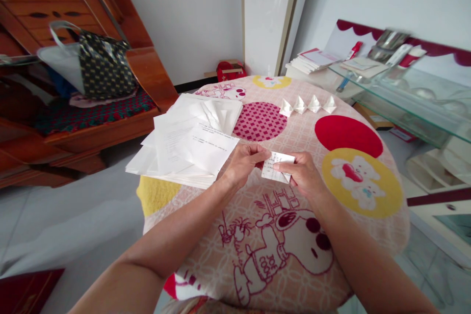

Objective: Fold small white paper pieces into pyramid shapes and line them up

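Pink checked tablecloth (305, 108) printed with a cartoon dog and coloured discs covers a round table, with a red-brown wooden bench (147, 73) and a spotted dark bag (105, 66) off to the left and a glass shelf (405, 103) to the right. Near the front middle of the cloth, a small white printed paper slip (278, 166) is held between both hands. The left hand (243, 162) pinches its left edge with thumb and forefinger closed, and the right hand (303, 174) is clamped on its right side. Whether the slip touches the cloth cannot be told. Its long axis runs across the person, hand to hand, with the right end tilted slightly away and the printed face up. This looks like a fold part-way made; a further crease would call for lining up the edges and pressing firmly. A loose stack of white printed sheets (187, 144) lies just left of the hands, and four small folded white paper shapes (307, 104) sit in a row near the far edge.
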Tool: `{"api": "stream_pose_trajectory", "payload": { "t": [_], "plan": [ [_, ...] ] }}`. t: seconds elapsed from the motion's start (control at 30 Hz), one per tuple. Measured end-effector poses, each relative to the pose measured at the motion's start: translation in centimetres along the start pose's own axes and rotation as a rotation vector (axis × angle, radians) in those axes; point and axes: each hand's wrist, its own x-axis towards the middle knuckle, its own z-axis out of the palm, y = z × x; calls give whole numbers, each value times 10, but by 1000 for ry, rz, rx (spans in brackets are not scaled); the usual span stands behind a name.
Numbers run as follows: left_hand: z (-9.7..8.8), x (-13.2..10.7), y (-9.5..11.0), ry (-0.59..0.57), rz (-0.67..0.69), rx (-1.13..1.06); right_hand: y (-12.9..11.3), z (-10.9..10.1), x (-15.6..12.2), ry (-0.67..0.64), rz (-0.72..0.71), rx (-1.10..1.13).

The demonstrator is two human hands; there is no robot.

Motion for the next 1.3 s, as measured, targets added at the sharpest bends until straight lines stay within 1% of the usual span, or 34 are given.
{"api": "stream_pose_trajectory", "payload": {
  "t": [0.13, 0.3, 0.37, 0.43, 0.53, 0.67, 0.77, 0.87, 0.93, 1.07, 1.17, 1.23, 1.3],
  "plan": [
    [2, -1, 2, 41, 8, -50, -1, 0, 0, -29, 0, 25],
    [-6, 3, 3, -95, -18, 91, 5, -4, 3, -13, 16, 46],
    [-10, 6, 0, -81, 5, 121, 8, -6, 5, -32, 6, 30],
    [-12, 7, -2, -37, 35, 118, 9, -7, 7, -57, -2, 12],
    [-13, 7, -4, -14, 27, 100, 10, -8, 9, -64, 4, -15],
    [-15, 7, -2, -93, -8, 115, 8, -12, 10, -81, 4, -76],
    [-19, 9, 0, -108, 33, 215, 8, -16, 11, -82, -22, -155],
    [-22, 9, 1, -94, 126, 364, 10, -22, 13, -64, -99, -279],
    [-23, 9, 1, -82, 214, 473, 12, -25, 15, -20, -182, -375],
    [-23, 7, 2, -65, 430, 733, 17, -26, 17, 92, -438, -628],
    [-25, 6, 1, -69, 578, 907, 20, -23, 17, 97, -611, -836],
    [-27, 6, 0, -87, 649, 1001, 21, -22, 17, 95, -680, -972],
    [-30, 6, -1, -134, 699, 1088, 22, -22, 16, 76, -722, -1115]
  ]
}}
